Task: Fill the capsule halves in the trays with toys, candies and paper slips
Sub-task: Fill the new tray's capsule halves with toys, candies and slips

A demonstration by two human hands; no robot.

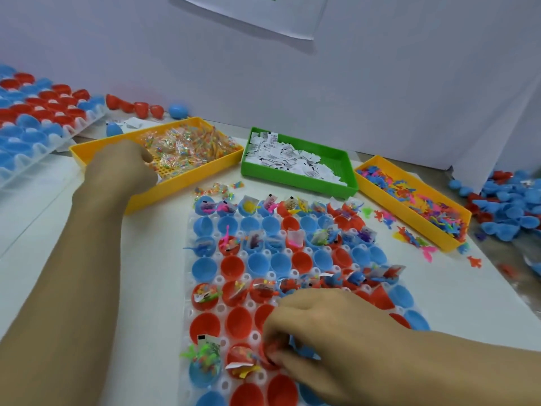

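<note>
Left hand (128,162) is in the yellow candy bin (187,183), fingers curled, probably on a packet; grip hidden. Right hand (328,332) pinches contents into a near-row red capsule half (270,357). Next empty halves lie right beside the right fingertips, far from the left.

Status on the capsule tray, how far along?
Roughly half done: alternating rows of the capsule tray hold toys, candy and slips. In hand: right hand loads a red half in the near row; left hand reaches into the candy bin. Left: the empty rows between.
</note>
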